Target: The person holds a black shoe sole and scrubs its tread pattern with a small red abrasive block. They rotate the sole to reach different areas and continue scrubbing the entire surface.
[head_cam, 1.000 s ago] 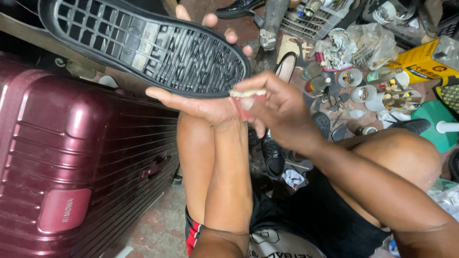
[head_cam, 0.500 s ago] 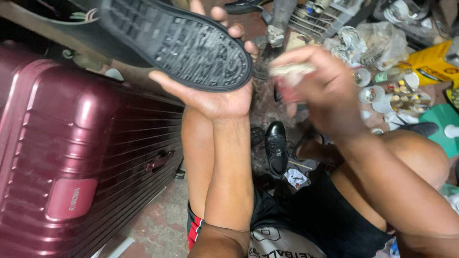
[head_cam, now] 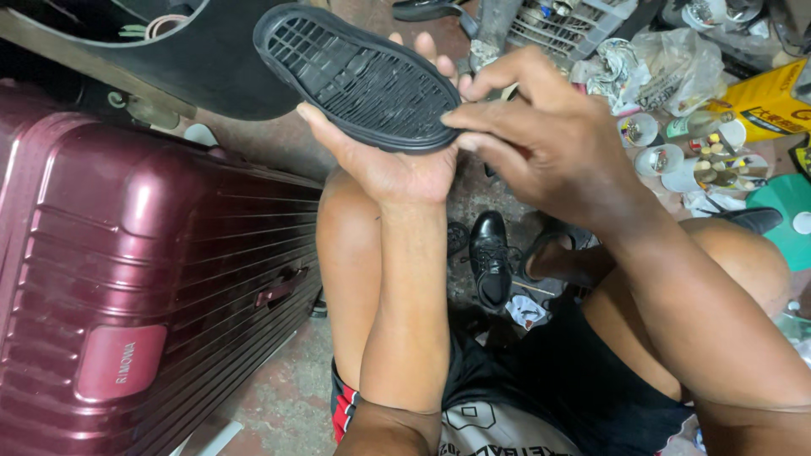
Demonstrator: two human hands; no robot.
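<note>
Rubber, black and matte, makes up the oval shoe sole (head_cam: 363,80) held tread-up at the top of the view; its face is moulded into a grid of small ribs and cells inside a smooth raised rim. The left hand (head_cam: 393,165) lies beneath the sole, palm up, fingers spread along its far edge with the tips showing past the rim, so the grip is open and cupping, carrying the sole from below. The right hand (head_cam: 549,139) comes in from the right of the sole, its fingertips (head_cam: 452,118) drawn together and pressed on the heel-end rim; whether anything is pinched between them I cannot tell.

Left of the sole stands a glossy maroon hard-shell suitcase (head_cam: 144,279) with horizontal ribbing, its near end cut off by the frame. Above the sole's left end a dark curved shape is only partly in view and hard to identify. Below the sole, between the person's bare knees, a polished black leather lace-up shoe (head_cam: 490,257) stands on the rough concrete floor (head_cam: 287,388). Right of the sole lies a clutter of small round white plastic tubs (head_cam: 659,159), crumpled clear plastic bags (head_cam: 676,67), a yellow cardboard box (head_cam: 764,101) and a grey wire basket (head_cam: 566,25); the tubs' contents are too small to make out.
</note>
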